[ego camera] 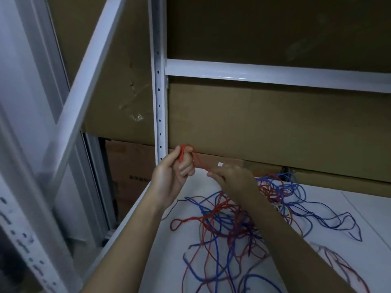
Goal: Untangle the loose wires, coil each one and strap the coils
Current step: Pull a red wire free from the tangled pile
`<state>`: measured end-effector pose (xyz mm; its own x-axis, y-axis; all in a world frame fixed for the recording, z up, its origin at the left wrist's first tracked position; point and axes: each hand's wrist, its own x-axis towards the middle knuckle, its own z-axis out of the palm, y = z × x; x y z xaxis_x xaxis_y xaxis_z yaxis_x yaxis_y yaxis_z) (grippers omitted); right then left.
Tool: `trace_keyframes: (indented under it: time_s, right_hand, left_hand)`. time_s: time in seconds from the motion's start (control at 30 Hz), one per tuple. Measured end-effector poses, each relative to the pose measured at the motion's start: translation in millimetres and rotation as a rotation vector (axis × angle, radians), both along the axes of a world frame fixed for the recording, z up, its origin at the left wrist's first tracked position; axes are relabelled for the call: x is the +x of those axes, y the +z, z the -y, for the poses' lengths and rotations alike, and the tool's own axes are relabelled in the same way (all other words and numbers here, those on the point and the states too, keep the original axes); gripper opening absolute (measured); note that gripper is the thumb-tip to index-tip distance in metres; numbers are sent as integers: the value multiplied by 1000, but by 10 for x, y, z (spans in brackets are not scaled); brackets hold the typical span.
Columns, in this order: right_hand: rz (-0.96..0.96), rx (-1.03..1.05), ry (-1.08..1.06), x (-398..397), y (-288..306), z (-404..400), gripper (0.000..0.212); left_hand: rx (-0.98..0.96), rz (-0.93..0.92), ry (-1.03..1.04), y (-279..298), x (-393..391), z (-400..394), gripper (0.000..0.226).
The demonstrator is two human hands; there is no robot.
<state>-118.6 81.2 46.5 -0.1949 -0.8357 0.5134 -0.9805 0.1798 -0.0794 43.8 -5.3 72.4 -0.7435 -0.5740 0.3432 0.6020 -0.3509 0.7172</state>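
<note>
A tangle of red and blue wires (228,225) lies spread over the white shelf surface (359,212). My left hand (169,178) is raised above the shelf's left edge and grips a small coil of red wire (182,154) wound round its fingers. From that coil a red strand (200,162) runs right and down to my right hand (230,176), which pinches it between thumb and fingertips. Below my right hand the strand disappears into the tangle.
A white slotted metal upright (159,92) stands just behind my left hand, with a horizontal shelf beam (275,74) higher up. Cardboard boxes (275,127) fill the back. A slanted white rail (88,85) and a glass panel are at the left.
</note>
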Motion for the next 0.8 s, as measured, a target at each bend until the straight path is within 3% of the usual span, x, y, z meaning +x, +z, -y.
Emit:
trace_keyframes:
  time_s: [0.13,0.3,0.5,0.67,0.73,0.8]
  right_hand:
    - [-175,117,68,183,-111,-2,39]
    - [-33,27,240,364,-116,-119,25]
    - [41,-91,-18,357,10,-245,14]
    - [231,-121,-93,117,265,-436,6]
    - [301,-140,-183,-64,385,-525,20]
    - [251,-136,-359,-204,400,-567,35]
  left_hand:
    - [-190,132,238,-76,-127,77,29]
    - [-585,406,462,-149,-248,114,22]
    - [-1294,830,500,-216,-169,250,12]
    - [-1373,805,503,-87,-231,187,23]
    - [-1374,783,448,27,-292,101,34]
    - [-1406,784,375,115,-339,20,43]
